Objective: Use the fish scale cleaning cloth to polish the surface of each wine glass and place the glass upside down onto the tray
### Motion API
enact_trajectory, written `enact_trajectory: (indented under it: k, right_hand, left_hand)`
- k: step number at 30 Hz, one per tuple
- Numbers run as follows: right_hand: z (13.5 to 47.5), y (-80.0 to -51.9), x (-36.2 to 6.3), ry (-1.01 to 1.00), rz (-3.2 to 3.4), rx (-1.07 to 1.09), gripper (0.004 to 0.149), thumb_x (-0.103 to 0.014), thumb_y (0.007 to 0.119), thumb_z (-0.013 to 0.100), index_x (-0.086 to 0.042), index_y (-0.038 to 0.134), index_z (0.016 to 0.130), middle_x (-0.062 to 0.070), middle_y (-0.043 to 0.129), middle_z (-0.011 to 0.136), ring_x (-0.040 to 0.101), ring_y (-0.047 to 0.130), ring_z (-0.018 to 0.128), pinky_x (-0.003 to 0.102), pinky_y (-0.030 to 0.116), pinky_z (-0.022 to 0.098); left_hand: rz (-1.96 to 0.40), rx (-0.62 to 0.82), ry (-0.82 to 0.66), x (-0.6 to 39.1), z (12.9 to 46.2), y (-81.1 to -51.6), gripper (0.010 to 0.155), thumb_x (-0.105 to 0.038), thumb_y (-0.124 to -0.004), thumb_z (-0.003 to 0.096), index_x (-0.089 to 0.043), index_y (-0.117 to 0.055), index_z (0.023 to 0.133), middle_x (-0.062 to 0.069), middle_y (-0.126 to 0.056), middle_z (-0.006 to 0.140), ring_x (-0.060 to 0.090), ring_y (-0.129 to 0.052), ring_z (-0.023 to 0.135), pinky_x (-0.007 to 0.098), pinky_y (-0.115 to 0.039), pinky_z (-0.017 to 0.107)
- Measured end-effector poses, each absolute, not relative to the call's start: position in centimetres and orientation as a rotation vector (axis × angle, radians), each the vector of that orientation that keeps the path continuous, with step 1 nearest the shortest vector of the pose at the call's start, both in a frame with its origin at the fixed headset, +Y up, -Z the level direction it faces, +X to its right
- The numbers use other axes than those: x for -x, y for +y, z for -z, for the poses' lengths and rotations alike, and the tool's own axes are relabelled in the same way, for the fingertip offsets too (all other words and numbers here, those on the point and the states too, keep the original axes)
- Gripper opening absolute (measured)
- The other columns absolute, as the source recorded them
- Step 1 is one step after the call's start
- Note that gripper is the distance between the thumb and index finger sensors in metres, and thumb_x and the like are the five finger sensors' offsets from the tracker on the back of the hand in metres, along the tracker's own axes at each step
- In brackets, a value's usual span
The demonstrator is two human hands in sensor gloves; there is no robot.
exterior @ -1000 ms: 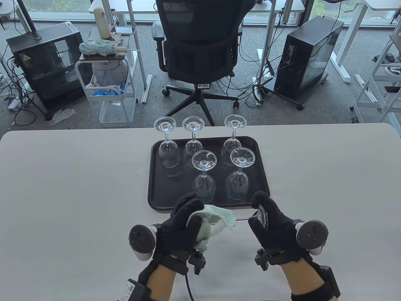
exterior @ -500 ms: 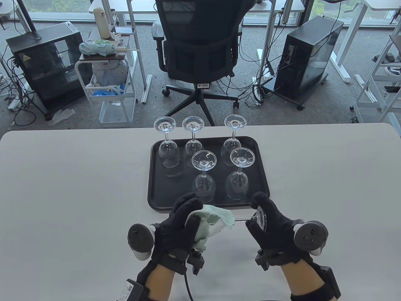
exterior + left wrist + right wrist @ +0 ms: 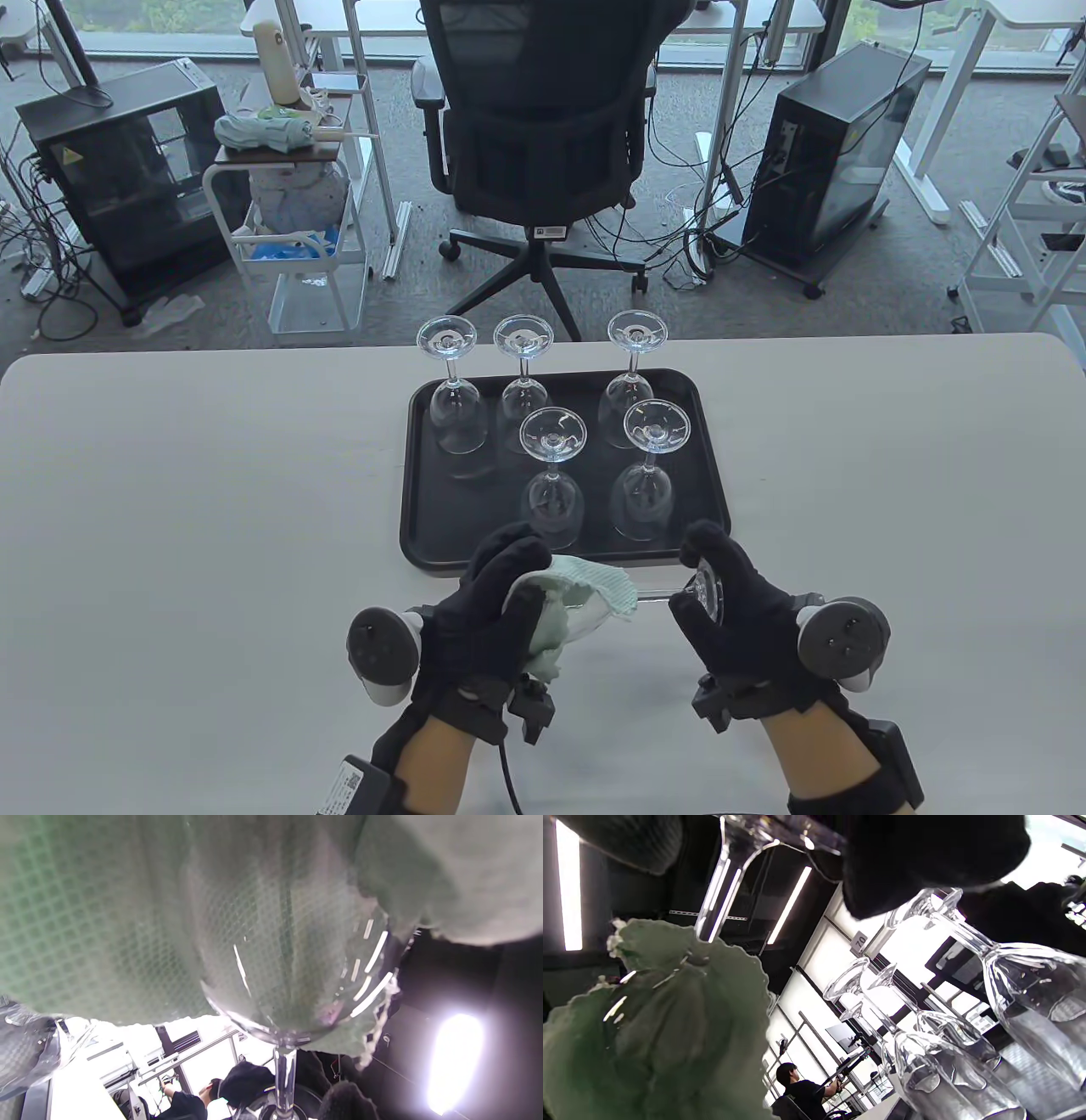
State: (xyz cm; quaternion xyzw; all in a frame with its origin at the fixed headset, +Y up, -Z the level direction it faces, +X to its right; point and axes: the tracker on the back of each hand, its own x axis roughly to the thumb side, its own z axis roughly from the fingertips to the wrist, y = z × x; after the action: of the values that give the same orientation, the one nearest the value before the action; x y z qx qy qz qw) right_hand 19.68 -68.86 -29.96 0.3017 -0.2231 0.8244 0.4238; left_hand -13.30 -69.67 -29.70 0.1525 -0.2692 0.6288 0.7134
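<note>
Nearest me, my left hand (image 3: 488, 615) is clenched around the pale green, grid-textured fish scale cleaning cloth (image 3: 585, 598), which is wrapped over the bowl of a clear stemmed wine glass (image 3: 657, 592) held on its side above the white table (image 3: 170, 509), just in front of the tray's near edge. My right hand (image 3: 730, 607) grips the glass by its round foot, fingers curled around the disc, with the stem running leftward into the cloth. The left wrist view shows the cloth covering most of the bowl, with only the curve near the stem bare. To do this step well, I judge I should keep the foot pinched firmly but lightly, turn the glass with the right hand while the left holds the cloth snug, and avoid bending force on the thin stem, which looks like the weakest part. The bare patch near the stem wants a pass too. Just beyond sits the black rectangular plastic tray (image 3: 420, 509) with five clear wine glasses (image 3: 553, 484) already standing upside down, two nearer and three farther. The near left part of the tray looks free for this one. Farther off is a black mesh office chair (image 3: 539, 127).
</note>
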Motion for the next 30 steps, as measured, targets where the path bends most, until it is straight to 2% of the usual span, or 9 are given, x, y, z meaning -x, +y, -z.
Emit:
enact_trajectory:
  k: [5, 7, 10, 12, 19, 22, 24, 26, 30]
  right_hand:
    - [28.9, -68.2, -19.4, -0.877, -2.16, -0.929, 0.095, -0.062, 0.086, 0.045, -0.026, 0.024, 0.107, 0.017, 0.056, 0.103, 0.032, 0.093, 0.058, 0.038, 0.092, 0.035]
    - [29.3, -68.6, -19.4, -0.78, -2.089, -0.855, 0.089, -0.06, 0.087, 0.045, -0.027, 0.031, 0.107, 0.018, 0.059, 0.1, 0.033, 0.092, 0.056, 0.037, 0.092, 0.033]
    - [30.1, -69.2, -19.7, -0.534, -1.975, -0.701, 0.078, -0.067, 0.073, 0.049, -0.026, 0.04, 0.107, 0.02, 0.066, 0.094, 0.029, 0.093, 0.045, 0.033, 0.089, 0.023]
    - [30.3, -69.5, -19.6, -0.385, -1.931, -0.63, 0.078, -0.067, 0.072, 0.049, -0.025, 0.041, 0.108, 0.022, 0.066, 0.094, 0.031, 0.092, 0.045, 0.036, 0.088, 0.023]
    - [29.3, -68.8, -19.4, -0.821, -2.157, -0.919, 0.096, -0.063, 0.084, 0.044, -0.023, 0.023, 0.107, 0.019, 0.053, 0.104, 0.034, 0.092, 0.062, 0.041, 0.091, 0.039]
    - [29.5, -69.2, -19.4, -0.763, -2.084, -0.844, 0.088, -0.06, 0.084, 0.046, -0.025, 0.031, 0.107, 0.019, 0.06, 0.1, 0.034, 0.092, 0.057, 0.038, 0.092, 0.035]
    - [30.1, -69.7, -19.5, -0.581, -1.983, -0.723, 0.077, -0.064, 0.074, 0.049, -0.027, 0.038, 0.106, 0.019, 0.063, 0.096, 0.031, 0.092, 0.05, 0.035, 0.089, 0.028]
    - [30.5, -70.1, -19.5, -0.383, -1.914, -0.617, 0.076, -0.066, 0.071, 0.05, -0.025, 0.042, 0.107, 0.021, 0.066, 0.094, 0.031, 0.092, 0.046, 0.036, 0.087, 0.025]
    - [30.1, -69.4, -19.5, -0.57, -2.052, -0.77, 0.088, -0.067, 0.075, 0.047, -0.022, 0.031, 0.108, 0.02, 0.06, 0.101, 0.035, 0.092, 0.054, 0.041, 0.089, 0.031]
  left_hand:
    - [-1.5, -0.206, -0.549, 13.5, 30.1, -70.1, 0.056, -0.066, -0.068, 0.0558, -0.034, -0.066, 0.102, 0.003, -0.059, 0.113, 0.037, -0.068, 0.098, 0.059, -0.082, 0.052]
    - [-1.47, -0.243, -0.554, 13.3, 29.9, -70.0, 0.057, -0.067, -0.068, 0.0553, -0.034, -0.066, 0.102, 0.003, -0.059, 0.113, 0.037, -0.069, 0.098, 0.058, -0.082, 0.052]
    - [-1.419, -0.326, -0.608, 13.1, 29.6, -69.7, 0.057, -0.067, -0.069, 0.0538, -0.036, -0.065, 0.102, 0.002, -0.058, 0.114, 0.035, -0.068, 0.099, 0.058, -0.081, 0.054]
    - [-1.374, -0.382, -0.615, 13.1, 29.5, -69.6, 0.057, -0.067, -0.069, 0.0525, -0.036, -0.067, 0.1, 0.001, -0.059, 0.113, 0.035, -0.069, 0.098, 0.058, -0.082, 0.053]
    - [-1.462, -0.234, -0.538, 13.5, 30.0, -70.0, 0.056, -0.066, -0.069, 0.0553, -0.034, -0.067, 0.102, 0.003, -0.06, 0.113, 0.037, -0.069, 0.097, 0.059, -0.082, 0.052]
    - [-1.448, -0.243, -0.542, 13.4, 29.9, -70.0, 0.057, -0.067, -0.068, 0.0555, -0.034, -0.066, 0.102, 0.003, -0.059, 0.113, 0.037, -0.069, 0.098, 0.058, -0.082, 0.052]
    - [-1.427, -0.279, -0.574, 13.2, 29.8, -70.0, 0.057, -0.068, -0.068, 0.0545, -0.036, -0.065, 0.102, 0.002, -0.057, 0.114, 0.036, -0.068, 0.098, 0.058, -0.082, 0.052]
    - [-1.377, -0.345, -0.604, 13.1, 29.7, -69.9, 0.057, -0.067, -0.069, 0.053, -0.036, -0.066, 0.101, 0.002, -0.058, 0.114, 0.035, -0.068, 0.098, 0.057, -0.082, 0.053]
    - [-1.388, -0.312, -0.58, 13.5, 30.0, -70.0, 0.056, -0.067, -0.068, 0.0541, -0.035, -0.067, 0.101, 0.002, -0.06, 0.113, 0.036, -0.07, 0.097, 0.058, -0.082, 0.052]
